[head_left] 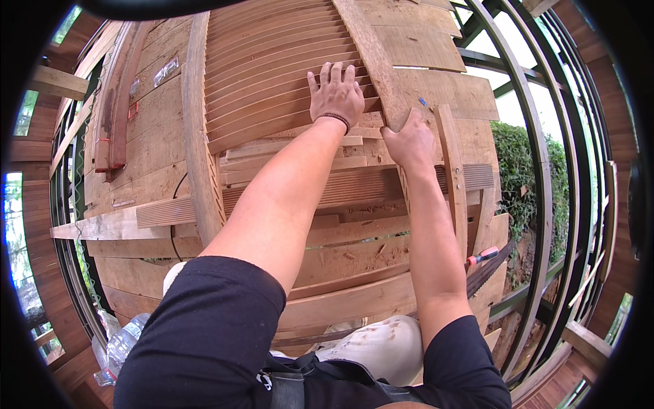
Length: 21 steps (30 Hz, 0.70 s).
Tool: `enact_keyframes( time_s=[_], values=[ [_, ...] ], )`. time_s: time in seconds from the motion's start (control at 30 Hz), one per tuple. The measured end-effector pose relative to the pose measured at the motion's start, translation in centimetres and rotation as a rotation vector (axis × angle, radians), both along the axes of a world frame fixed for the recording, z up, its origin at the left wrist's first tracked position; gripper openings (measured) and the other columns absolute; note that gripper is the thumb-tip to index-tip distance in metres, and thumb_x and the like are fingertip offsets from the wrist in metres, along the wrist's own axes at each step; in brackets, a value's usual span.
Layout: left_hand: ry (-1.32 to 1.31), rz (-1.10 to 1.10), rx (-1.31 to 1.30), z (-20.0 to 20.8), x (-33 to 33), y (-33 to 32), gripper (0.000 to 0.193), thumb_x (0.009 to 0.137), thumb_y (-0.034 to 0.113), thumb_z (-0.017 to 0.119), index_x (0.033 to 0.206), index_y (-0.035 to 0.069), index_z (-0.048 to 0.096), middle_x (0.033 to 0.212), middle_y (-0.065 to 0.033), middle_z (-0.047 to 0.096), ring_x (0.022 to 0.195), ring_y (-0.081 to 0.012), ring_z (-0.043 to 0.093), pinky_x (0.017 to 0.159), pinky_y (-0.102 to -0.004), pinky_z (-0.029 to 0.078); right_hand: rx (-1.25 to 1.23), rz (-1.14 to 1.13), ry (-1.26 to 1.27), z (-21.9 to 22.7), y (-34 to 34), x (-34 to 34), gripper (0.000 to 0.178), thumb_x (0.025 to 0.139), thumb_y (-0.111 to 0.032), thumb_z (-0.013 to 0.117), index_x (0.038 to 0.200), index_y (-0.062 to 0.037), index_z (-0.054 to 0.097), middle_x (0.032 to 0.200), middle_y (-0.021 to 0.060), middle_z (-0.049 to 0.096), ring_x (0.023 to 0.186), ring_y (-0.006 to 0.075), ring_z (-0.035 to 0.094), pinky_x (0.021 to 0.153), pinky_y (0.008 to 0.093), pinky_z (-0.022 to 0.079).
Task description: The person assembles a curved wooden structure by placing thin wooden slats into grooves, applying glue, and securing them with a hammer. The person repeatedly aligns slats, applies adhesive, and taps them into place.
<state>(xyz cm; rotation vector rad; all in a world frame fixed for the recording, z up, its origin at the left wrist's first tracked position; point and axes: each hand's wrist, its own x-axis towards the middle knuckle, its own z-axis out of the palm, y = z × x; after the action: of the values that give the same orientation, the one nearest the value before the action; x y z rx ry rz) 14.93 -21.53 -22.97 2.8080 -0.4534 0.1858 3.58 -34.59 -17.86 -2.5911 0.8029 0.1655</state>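
Note:
A wooden louvred frame lies before me, with many thin slats (272,75) set between a left side rail (195,102) and a right side rail (371,58). My left hand (337,95) rests flat on the slats near the right rail, fingers spread, a dark bracelet at its wrist. Closed around the edge of the right rail, my right hand (411,140) has its thumb on the inner side. Below the lowest fitted slat the rails stand apart, with notches along the left one's inner edge. A ribbed board (361,187) runs crosswise beneath them.
A saw (492,271) with a red and black handle lies at the lower right, beside an upright wooden strip (452,170). Dark metal railings (538,157) edge the right side. Reddish beams (122,95) lie far left; plastic bottles (126,341) sit lower left. Sawdust covers the planks.

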Motion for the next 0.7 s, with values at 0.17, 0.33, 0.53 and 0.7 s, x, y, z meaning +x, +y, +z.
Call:
enact_keyframes(
  time_s=[0.17,0.33,0.53,0.7],
  values=[
    [-0.007,0.004,-0.017,0.0,0.0,0.0,0.052,0.103,0.034,0.044,0.152,0.018,0.048,0.16,-0.0071,0.039,0.154,-0.0269,0.028,0.128,-0.0564,0.013,0.004,0.003,0.012,0.2,0.1,0.0,0.065,0.086,-0.039,0.075,0.132,0.0004,0.05,0.12,0.0278,0.068,0.115,0.0427,0.066,0.1,0.05,0.053],
    [-0.06,0.023,0.032,-0.2,0.3,-0.2,0.052,0.106,0.038,0.041,0.153,0.018,0.046,0.161,-0.0073,0.038,0.155,-0.0275,0.026,0.129,-0.0558,0.014,-0.003,-0.011,0.006,0.6,0.4,0.0,0.065,0.086,-0.04,0.075,0.131,0.0009,0.05,0.118,0.0287,0.069,0.114,0.0428,0.067,0.099,0.0497,0.053],
    [-0.012,0.047,0.045,0.2,0.6,-1.0,0.058,0.107,0.042,0.036,0.157,0.012,0.041,0.165,-0.0108,0.031,0.158,-0.0285,0.018,0.129,-0.0576,0.01,-0.029,-0.031,-0.011,0.8,0.6,0.0,0.065,0.086,-0.042,0.074,0.129,0.0007,0.052,0.117,0.0291,0.07,0.114,0.0441,0.067,0.099,0.0511,0.053],
    [-0.057,0.023,0.039,-0.8,1.0,-0.5,0.056,0.108,0.041,0.035,0.157,0.014,0.041,0.166,-0.011,0.03,0.158,-0.0279,0.018,0.128,-0.0576,0.011,0.032,-0.016,0.009,1.3,0.8,-0.3,0.063,0.086,-0.039,0.075,0.127,0.0025,0.051,0.117,0.0286,0.069,0.11,0.0441,0.069,0.096,0.0492,0.056]
  ],
)
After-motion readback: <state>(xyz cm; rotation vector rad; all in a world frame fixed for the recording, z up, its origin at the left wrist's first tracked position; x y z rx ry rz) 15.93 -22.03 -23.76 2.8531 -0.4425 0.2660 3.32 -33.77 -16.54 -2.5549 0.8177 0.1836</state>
